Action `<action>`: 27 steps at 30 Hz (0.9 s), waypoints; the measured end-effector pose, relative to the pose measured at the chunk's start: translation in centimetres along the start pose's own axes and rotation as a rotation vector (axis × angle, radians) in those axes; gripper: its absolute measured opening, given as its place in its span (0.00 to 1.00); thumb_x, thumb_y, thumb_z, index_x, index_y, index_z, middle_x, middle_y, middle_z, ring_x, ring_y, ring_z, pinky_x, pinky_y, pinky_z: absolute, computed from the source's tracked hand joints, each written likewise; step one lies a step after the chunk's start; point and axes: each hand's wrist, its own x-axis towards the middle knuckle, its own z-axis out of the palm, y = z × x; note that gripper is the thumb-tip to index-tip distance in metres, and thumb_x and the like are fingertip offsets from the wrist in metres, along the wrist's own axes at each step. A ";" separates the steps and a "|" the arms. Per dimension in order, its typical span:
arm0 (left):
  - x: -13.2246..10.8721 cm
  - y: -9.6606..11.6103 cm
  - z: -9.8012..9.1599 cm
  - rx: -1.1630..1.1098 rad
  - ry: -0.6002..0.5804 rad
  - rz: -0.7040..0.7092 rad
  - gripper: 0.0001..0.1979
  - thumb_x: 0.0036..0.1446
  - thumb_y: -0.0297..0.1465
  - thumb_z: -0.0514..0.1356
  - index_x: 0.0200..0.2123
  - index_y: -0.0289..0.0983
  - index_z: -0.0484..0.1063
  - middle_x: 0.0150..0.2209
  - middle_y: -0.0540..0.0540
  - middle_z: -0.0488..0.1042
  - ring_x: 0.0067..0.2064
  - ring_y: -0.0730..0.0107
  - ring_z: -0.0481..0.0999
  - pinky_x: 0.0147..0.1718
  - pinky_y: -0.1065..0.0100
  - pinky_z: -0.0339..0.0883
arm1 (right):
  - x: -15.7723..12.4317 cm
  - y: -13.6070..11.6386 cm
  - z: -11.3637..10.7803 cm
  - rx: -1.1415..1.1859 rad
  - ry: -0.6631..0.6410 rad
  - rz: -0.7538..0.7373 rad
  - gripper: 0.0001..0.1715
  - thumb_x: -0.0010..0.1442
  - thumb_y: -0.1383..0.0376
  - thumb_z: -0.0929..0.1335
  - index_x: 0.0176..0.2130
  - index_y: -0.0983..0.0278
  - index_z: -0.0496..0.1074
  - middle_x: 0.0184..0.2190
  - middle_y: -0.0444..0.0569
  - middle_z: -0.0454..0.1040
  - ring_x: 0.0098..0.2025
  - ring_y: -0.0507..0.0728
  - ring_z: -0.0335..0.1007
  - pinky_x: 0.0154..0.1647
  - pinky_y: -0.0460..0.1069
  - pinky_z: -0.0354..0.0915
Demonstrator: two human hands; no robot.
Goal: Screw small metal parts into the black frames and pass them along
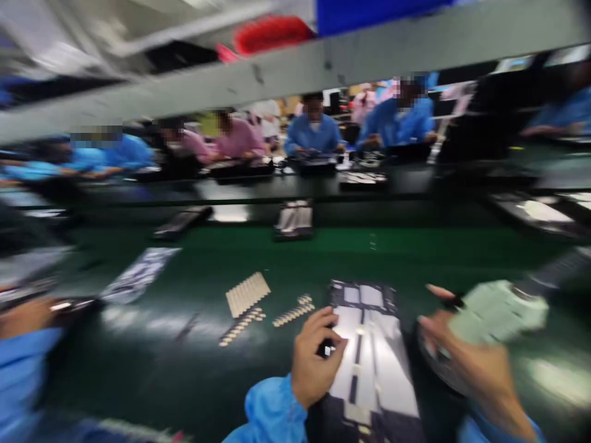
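A flat device (392, 363) with a dark frame and silvery strips lies lengthwise in front of me. My left hand (314, 357) is at its left edge, thumb and forefinger brought together in a pinch over the strips. Whatever sits between those fingertips is too small or blurred to make out. To the right of the device, my right hand (480, 363) is closed around a pale green hand tool (503, 311) with a dark ribbed end. Beneath that hand shows a rounded, blurred edge.
Left of the device lie a beige sheet of strips (248, 294) and rows of small beige pieces (294, 312). A silvery bag (141, 274) is farther left, beside a co-worker's hand (28, 317). Another device (294, 219) rests on the green bench (231, 394). Several people sit opposite.
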 end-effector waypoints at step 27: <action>-1.4 0.6 -1.7 0.019 -0.075 -0.171 0.10 0.58 0.39 0.61 0.35 0.42 0.80 0.35 0.49 0.82 0.42 0.60 0.81 0.52 0.56 0.72 | 2.9 5.1 -2.4 0.040 0.149 -0.070 0.17 0.51 0.65 0.73 0.40 0.63 0.67 0.13 0.36 0.68 0.15 0.51 0.63 0.22 0.48 0.63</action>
